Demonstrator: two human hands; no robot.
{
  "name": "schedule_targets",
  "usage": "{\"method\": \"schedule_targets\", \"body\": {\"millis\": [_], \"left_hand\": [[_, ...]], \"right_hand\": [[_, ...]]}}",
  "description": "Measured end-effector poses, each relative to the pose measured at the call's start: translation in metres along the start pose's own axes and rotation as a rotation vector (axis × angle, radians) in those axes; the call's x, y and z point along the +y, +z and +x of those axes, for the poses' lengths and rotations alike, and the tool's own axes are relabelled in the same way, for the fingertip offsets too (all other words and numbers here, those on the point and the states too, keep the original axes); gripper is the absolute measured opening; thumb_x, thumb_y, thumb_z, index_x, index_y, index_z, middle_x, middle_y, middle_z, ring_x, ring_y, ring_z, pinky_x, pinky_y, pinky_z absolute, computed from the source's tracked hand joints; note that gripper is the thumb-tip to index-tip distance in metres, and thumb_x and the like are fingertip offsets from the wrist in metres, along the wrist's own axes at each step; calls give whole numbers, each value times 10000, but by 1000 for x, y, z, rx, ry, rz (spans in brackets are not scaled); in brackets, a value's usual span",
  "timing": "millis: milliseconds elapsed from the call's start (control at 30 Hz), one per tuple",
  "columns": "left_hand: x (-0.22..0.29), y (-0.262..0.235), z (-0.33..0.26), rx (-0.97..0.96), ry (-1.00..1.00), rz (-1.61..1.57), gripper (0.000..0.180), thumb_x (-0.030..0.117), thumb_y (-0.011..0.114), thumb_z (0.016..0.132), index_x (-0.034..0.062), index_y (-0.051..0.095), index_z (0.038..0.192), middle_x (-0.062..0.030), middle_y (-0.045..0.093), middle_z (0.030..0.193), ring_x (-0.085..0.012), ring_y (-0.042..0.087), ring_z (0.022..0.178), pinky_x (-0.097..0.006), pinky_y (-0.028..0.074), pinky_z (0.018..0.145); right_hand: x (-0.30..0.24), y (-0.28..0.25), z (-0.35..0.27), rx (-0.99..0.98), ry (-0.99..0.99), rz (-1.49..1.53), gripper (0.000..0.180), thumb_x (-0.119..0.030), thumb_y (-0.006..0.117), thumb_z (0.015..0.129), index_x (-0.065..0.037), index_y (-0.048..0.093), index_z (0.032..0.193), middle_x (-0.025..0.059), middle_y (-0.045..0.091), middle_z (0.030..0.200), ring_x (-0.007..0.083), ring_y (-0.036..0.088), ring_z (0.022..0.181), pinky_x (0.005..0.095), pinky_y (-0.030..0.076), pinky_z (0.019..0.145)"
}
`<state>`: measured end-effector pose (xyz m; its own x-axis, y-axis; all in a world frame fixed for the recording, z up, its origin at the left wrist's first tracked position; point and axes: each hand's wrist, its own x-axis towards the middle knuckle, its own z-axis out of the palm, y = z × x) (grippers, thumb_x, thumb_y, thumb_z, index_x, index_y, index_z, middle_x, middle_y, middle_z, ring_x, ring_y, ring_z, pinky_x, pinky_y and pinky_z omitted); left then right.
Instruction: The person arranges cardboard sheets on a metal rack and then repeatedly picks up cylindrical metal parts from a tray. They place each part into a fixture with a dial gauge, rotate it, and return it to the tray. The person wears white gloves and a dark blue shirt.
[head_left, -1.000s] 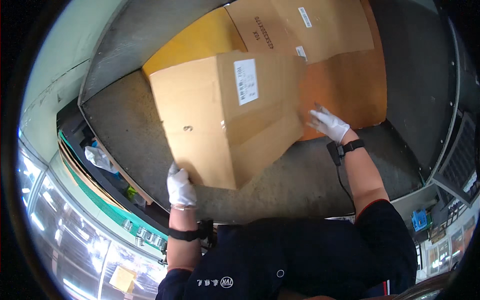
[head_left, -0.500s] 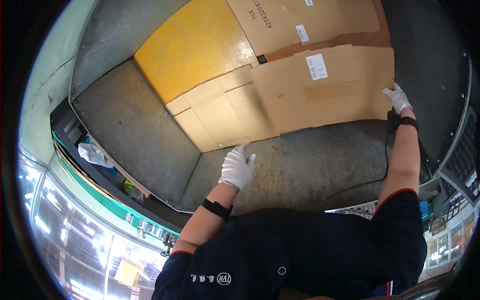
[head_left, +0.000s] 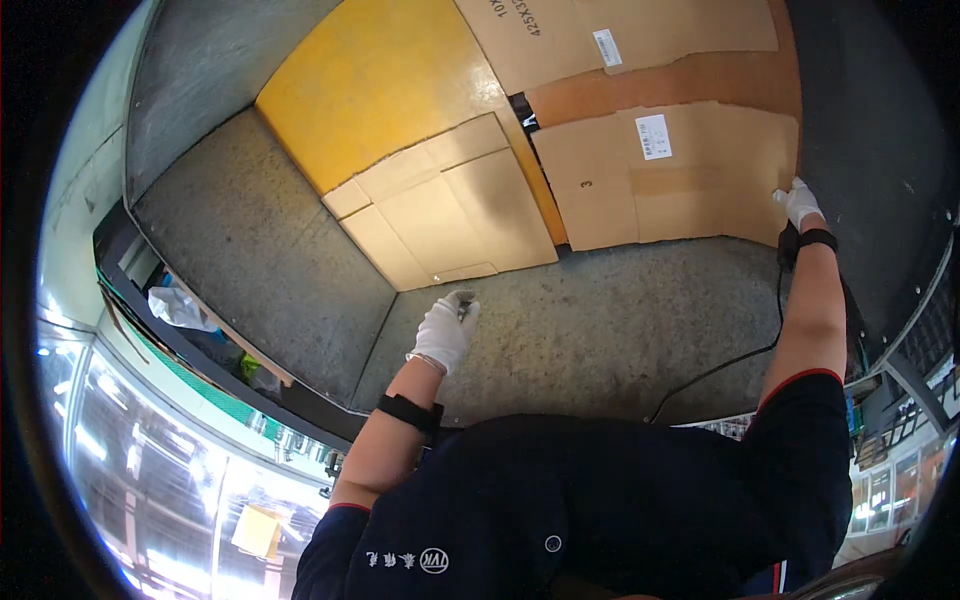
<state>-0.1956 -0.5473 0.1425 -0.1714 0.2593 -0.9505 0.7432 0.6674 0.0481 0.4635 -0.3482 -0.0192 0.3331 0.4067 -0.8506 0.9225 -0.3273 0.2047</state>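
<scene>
My right hand (head_left: pixel 798 204), in a white glove, is closed at the right edge of a brown cardboard sheet (head_left: pixel 600 215) with a white label, its thumb over the edge. Just below that hand is a black object (head_left: pixel 787 248) with a dark cord; whether the hand touches it I cannot tell. My left hand (head_left: pixel 443 332), also gloved, hovers above the grey surface in front of a second, creased cardboard sheet (head_left: pixel 415 225). Its fingers are loosely bent with the thumb apart, the fingertips look greyish, and I see nothing held.
A yellow panel (head_left: pixel 385 85) lies behind the creased sheet and shows between the two sheets. More cardboard (head_left: pixel 680 30) lies at the back. A dark wall (head_left: pixel 870 150) bounds the right, a grey panel (head_left: pixel 260 240) the left. A white plastic bag (head_left: pixel 180 308) sits on a shelf.
The labelled sheet has shifted right and no longer overlaps the creased one; a yellow strip now shows between them. My left hand has drawn back from the cardboard, toward me and leftward.
</scene>
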Motion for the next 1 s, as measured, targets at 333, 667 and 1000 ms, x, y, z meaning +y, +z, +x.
{"method": "schedule_targets", "body": {"millis": [333,667,1000], "left_hand": [[7,0,4,-6,-18,32,310,322,631,953,119,684,1182,-174,732,1065,-332,714,1003,-419,555,888],[0,0,-1,-4,-21,-21,326,328,638,956,98,694,1180,-190,738,1062,-305,728,979,-401,546,884],[-6,2,3,7,-19,-17,312,323,658,948,107,703,1169,-183,741,1052,-303,729,980,-395,552,875]], "right_hand": [[-9,-58,-21,-334,-58,138,573,-314,703,915,-70,532,1404,72,685,1191,197,648,991,330,532,810],[-33,22,0,-89,31,117,714,-273,725,886,-10,442,1486,212,568,1424,355,539,1320,387,430,1081],[-42,21,11,-97,27,62,713,-264,746,879,-17,451,1479,212,531,1456,363,534,1315,427,439,1073]]}}
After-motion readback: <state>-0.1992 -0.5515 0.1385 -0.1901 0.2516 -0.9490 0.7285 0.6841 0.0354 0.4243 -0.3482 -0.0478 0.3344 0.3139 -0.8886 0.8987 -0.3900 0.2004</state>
